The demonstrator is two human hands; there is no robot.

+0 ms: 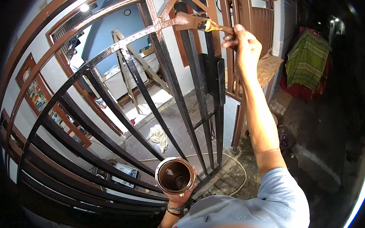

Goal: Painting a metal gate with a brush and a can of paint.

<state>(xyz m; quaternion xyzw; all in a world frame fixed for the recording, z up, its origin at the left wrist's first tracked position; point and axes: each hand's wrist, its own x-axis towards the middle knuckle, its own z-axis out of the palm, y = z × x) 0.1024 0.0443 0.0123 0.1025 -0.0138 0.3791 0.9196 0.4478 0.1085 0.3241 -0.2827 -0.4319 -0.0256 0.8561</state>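
My right hand is raised at the upper right and grips the handle of a paintbrush. The bristles are blurred and lie over a brown rail beside a post of the metal gate. Wet-looking brown paint coats the upper rails, while the lower bars are black. Low in front of my body, my left hand holds an open paint can from beneath and the side. Brown paint lines the can's inner wall, and its mouth faces up. Most of my left fingers are hidden behind the can.
Behind the gate, a wooden stepladder stands in a doorway. A crumpled white cloth and a tray lie on the tiled floor. A pale hose or cable curves across the ground. At right is a green-covered object.
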